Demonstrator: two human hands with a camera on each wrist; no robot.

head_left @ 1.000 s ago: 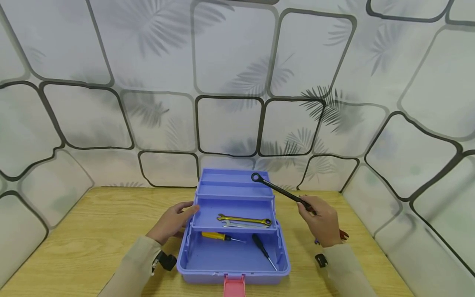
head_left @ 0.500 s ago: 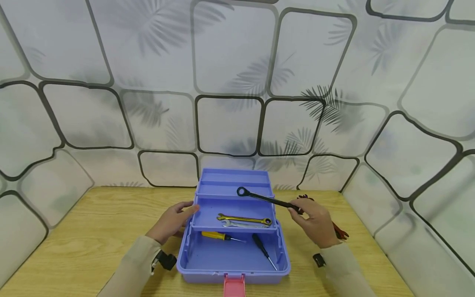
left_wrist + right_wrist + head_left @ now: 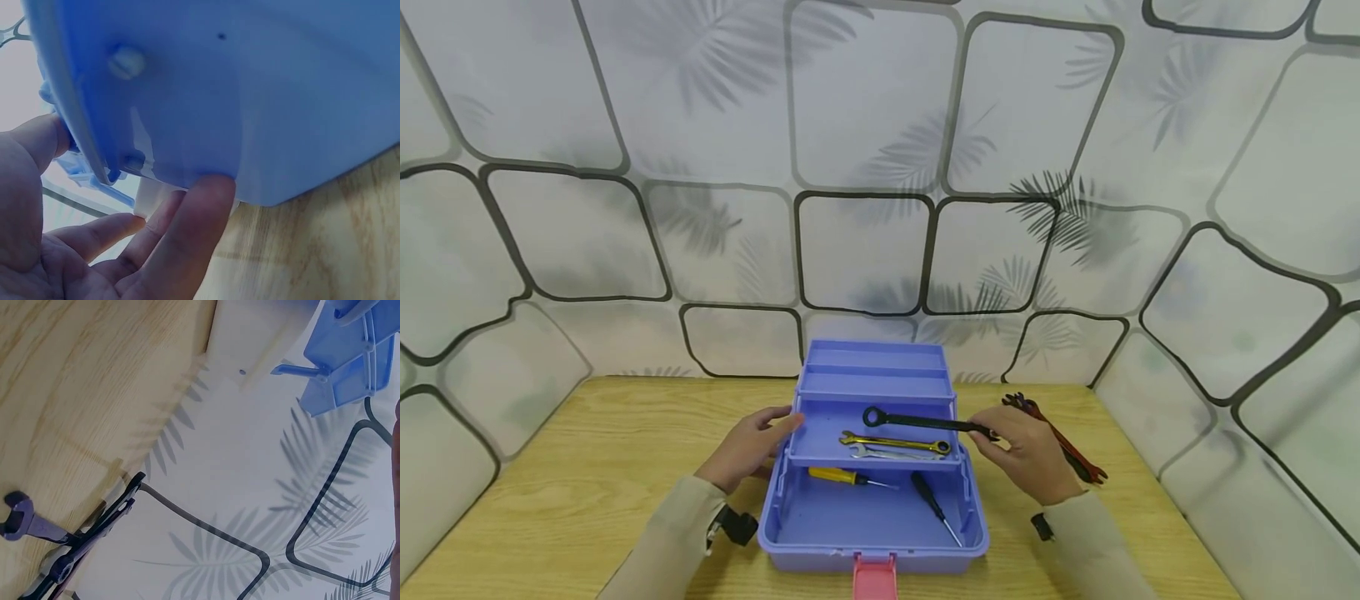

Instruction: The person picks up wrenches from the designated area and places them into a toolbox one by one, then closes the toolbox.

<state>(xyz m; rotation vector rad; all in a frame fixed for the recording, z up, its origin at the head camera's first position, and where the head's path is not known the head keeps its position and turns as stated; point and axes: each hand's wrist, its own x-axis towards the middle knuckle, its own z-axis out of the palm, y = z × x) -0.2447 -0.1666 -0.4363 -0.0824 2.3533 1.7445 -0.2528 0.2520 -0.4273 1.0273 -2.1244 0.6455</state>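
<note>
A purple toolbox point(image 3: 872, 552) stands unfolded in the head view. My left hand point(image 3: 747, 450) holds its left side; in the left wrist view the thumb is at the rim and the fingers point(image 3: 200, 219) touch the outer wall. Over the toolbox's middle tray point(image 3: 823, 421), my right hand point(image 3: 1030, 454) pinches a black ratchet wrench point(image 3: 913, 420) by one end, ring end pointing left. Just below it, a gold wrench point(image 3: 895, 442) and a silver wrench point(image 3: 887, 454) lie in that tray. The right wrist view leaves the held wrench out.
In the bottom compartment lie a yellow-handled screwdriver point(image 3: 835, 476) and a black-handled screwdriver point(image 3: 928, 496). Several wrenches point(image 3: 1078, 462) are heaped on the wooden table point(image 3: 587, 458) to the right, partly behind my right hand. A patterned wall point(image 3: 865, 250) rises behind the toolbox.
My right hand has moved left and slightly down with the black ratchet wrench, which has swung from slanted to nearly level over the tray. The left hand stays in place.
</note>
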